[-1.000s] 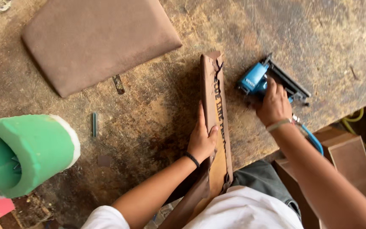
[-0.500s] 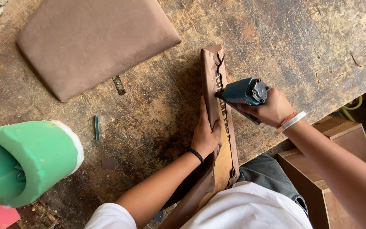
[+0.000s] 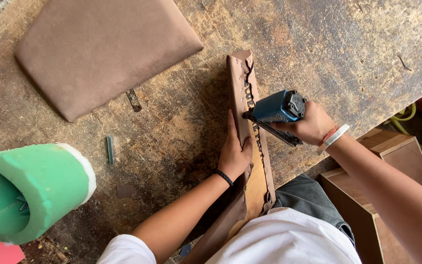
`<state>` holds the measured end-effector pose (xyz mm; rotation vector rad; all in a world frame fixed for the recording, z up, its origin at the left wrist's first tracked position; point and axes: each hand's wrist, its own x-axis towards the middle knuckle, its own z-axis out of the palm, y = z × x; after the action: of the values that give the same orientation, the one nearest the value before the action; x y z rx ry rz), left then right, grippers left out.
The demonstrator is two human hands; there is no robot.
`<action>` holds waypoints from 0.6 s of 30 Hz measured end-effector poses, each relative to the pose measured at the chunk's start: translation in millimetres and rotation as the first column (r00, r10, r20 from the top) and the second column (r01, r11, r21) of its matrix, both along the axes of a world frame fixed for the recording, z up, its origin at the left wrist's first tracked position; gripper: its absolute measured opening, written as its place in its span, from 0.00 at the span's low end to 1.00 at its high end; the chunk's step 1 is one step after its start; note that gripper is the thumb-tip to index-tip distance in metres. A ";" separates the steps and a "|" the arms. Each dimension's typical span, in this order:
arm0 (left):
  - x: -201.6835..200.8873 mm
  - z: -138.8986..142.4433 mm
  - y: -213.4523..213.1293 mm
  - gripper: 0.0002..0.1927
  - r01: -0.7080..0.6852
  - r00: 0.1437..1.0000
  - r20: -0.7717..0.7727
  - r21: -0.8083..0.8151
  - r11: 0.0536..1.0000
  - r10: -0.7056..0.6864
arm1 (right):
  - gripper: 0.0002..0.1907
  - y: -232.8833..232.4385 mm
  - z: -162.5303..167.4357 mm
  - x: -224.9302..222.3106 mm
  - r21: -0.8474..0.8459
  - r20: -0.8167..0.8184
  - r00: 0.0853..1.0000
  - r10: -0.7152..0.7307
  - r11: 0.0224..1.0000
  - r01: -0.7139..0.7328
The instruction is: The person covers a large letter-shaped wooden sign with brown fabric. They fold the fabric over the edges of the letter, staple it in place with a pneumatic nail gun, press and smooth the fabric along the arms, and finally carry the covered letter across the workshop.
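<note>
Now the stapling of brown fabric onto a narrow wooden board is the step in hand, as I judge it; the narrow plywood panel wrapped in brown cloth [image 3: 244,122] lies in the centre of the frame, running from the middle of the worn wooden workbench [image 3: 318,44] down toward the person's body, where it passes over the bench edge. The left hand [image 3: 234,154] lies flat on the panel's left side, fingers stretched along the folded cloth and pressing it down; it is closed around nothing. The right hand [image 3: 308,124] is wrapped firmly around the blue pneumatic staple gun [image 3: 277,108], just right of centre, and the nose of the gun touches the cloth edge just above the left fingertips; a row of small staples shows along the upper part of the panel.

The next move, in my judgement, calls for keeping the cloth tight under the left hand, holding the fingers clear of the nose, and setting the gun square on the fold a little lower along the edge.

In the upper left lies a large brown upholstered cushion pad [image 3: 103,49]; at the lower left stands a green roll of foam [image 3: 30,190]; between them a small strip of staples [image 3: 110,149] rests on the bench; a brown wooden box [image 3: 391,195] stands at the lower right, below the bench.
</note>
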<state>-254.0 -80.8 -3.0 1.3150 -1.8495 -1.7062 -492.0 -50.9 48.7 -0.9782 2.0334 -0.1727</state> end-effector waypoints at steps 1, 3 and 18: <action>0.2 -0.2 -0.2 0.51 0.006 1.000 -0.008 -0.010 1.000 -0.006 | 0.29 3.8 0.8 1.5 0.006 -0.021 1.000 0.012 1.000 -0.012; 0.1 -0.3 -1.1 0.52 0.026 1.000 0.009 -0.023 0.999 -0.026 | 0.27 12.5 2.8 3.8 -0.010 0.018 1.000 0.010 1.000 -0.010; 39.9 17.2 34.3 0.68 0.259 0.956 0.088 0.199 0.945 -0.280 | 0.25 74.9 26.9 38.8 0.086 0.052 0.995 0.087 0.992 -0.091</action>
<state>-214.1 -46.5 14.2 1.3022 -2.0592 -2.0244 -453.3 24.0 75.7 -0.9975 1.9329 -0.0581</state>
